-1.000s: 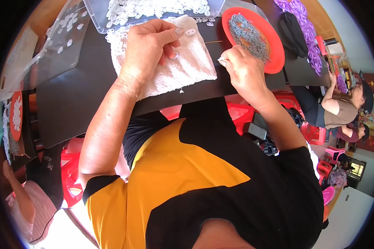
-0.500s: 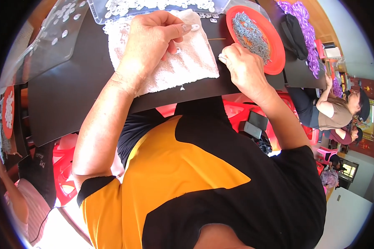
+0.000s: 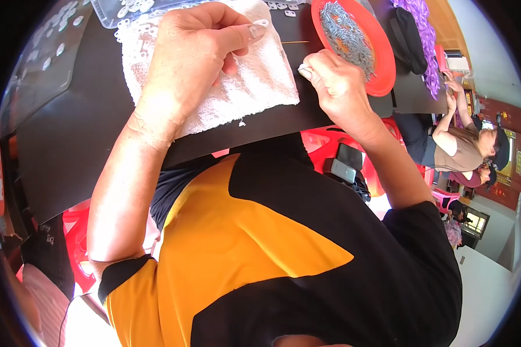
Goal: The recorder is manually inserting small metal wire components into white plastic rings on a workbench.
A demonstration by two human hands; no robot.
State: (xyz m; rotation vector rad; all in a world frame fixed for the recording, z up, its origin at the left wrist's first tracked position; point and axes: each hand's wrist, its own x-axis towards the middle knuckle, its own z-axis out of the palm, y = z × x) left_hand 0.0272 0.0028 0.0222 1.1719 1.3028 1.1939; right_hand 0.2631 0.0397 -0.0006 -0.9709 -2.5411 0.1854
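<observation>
My left hand (image 3: 188,55) is over a white towel (image 3: 255,87), closed in a pinch on a small white plastic piece (image 3: 261,24) with a rounded end. Its thumb and forefinger meet at the piece; the other fingers are curled beneath. To the right of the towel, my right hand (image 3: 340,84) is closed too, with a small whitish piece (image 3: 304,71) showing at its fingertips; its kind is unclear. Beside the right hand stands a red plate (image 3: 384,72) of small grey screw-like pieces (image 3: 347,40). A thin brownish stick (image 3: 295,42) lies between towel and plate.
A clear plastic box (image 3: 102,16) with many white pieces stands at the far edge. Another clear sheet or lid (image 3: 61,75) carries white pieces at left. Beyond the plate are a black pouch (image 3: 407,43) and purple strands (image 3: 425,75). Other people sit at both sides.
The whole view has shifted, so towel and hands appear further left. A second white piece seen under my left fingers is now out of sight. Both hands keep their pinch.
</observation>
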